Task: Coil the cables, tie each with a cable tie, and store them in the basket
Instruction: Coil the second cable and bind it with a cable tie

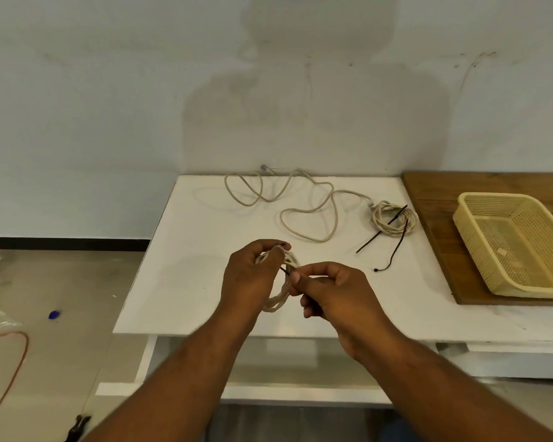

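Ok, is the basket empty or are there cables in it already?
Empty of cables: the basket shows only bare mesh, and a coiled cable lies outside on the table.

Coil point(276, 304): the upper part is covered by the fingers of the left hand point(253, 275); only the lower loops and a few top strands are seen.

Cable tie point(284, 271): most of its length is hidden inside the right hand point(336, 295). Whether it is passed round the coil cannot be told.

Basket point(492, 196): the right side is cut off by the frame edge, as is the wooden board point(434, 250) beneath.

Loose cable point(320, 240): the far-end plug by the wall is too small to be made out.

Orange wire point(26, 341) on the floor: it is cropped at the left edge.

Dark object point(77, 425): it is cut by the bottom edge and was not identified.
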